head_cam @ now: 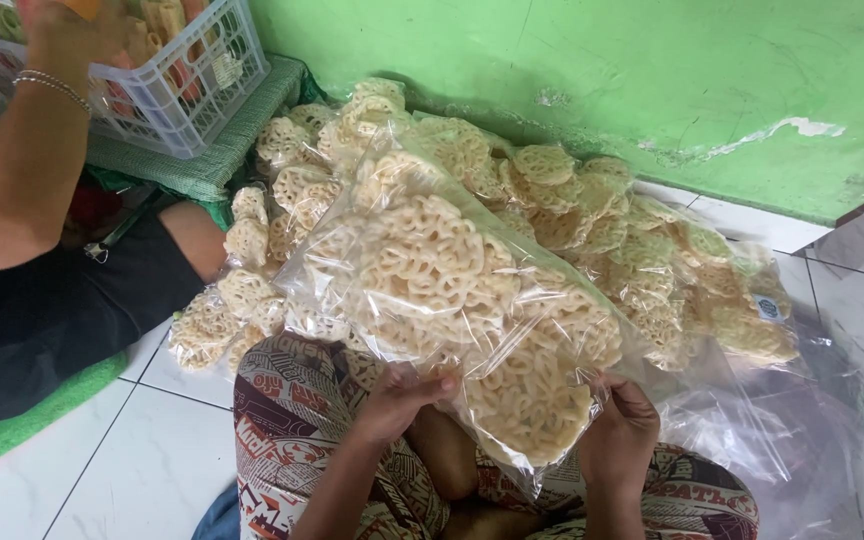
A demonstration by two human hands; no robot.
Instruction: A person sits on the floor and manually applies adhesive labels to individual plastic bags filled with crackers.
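Observation:
A clear plastic bag (452, 290) filled with pale, lacy round crackers lies tilted over my lap. My left hand (397, 400) grips its lower left edge, thumb on top of the plastic. My right hand (620, 430) pinches the bag's lower right corner. Behind this bag lies a pile of similar cracker bags (592, 220) against the green wall. My patterned trousers (292, 430) show under the bag.
Another person sits at the left, an arm with a bracelet (47, 85) reaching into a white plastic basket (187, 95) on a green woven mat (222, 160). Empty clear plastic bags (782, 420) lie on the white tiled floor at the right.

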